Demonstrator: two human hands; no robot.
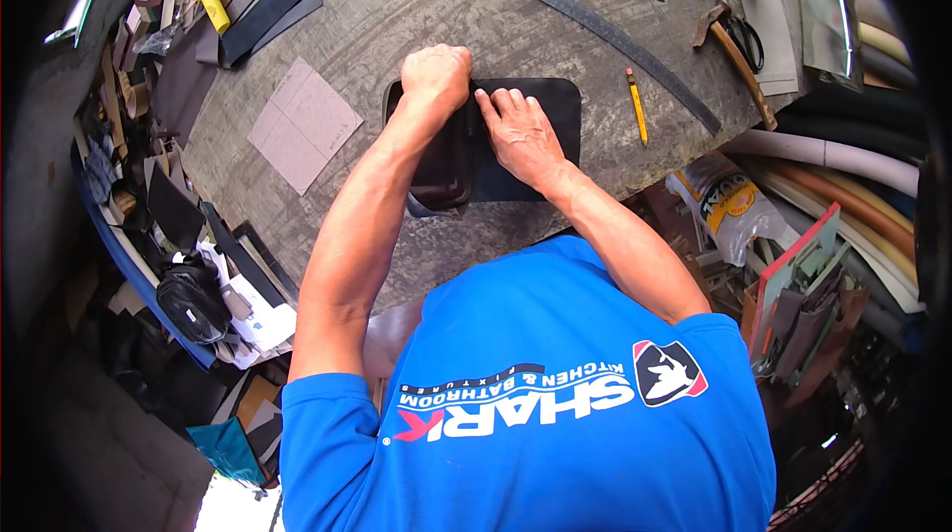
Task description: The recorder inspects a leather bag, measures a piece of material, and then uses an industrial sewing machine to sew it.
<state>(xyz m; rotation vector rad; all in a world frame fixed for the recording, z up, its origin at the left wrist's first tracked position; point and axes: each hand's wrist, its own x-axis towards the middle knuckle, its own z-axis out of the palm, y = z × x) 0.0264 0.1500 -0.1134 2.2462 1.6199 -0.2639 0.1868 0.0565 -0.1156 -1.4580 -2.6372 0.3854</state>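
A black leather piece (555, 108), shaped like a flat case with rounded corners, lies on the worktable before me. Its left part (436, 175) is raised and darker brown, with a fold running down the middle. My left hand (436, 78) is closed in a fist over the far end of that left part; whatever its fingers hold is hidden beneath it. Flat on the right part, beside the fold, rests my right hand (523, 140), its fingers stretched out toward the fist.
A square grey-brown card (304, 125) lies at the left. Beyond the leather are a long metal ruler (595, 21), a yellow pencil (637, 108) and a hammer (739, 61). Dark strips (283, 6) lie far left. Rolls of material (823, 150) crowd the right side.
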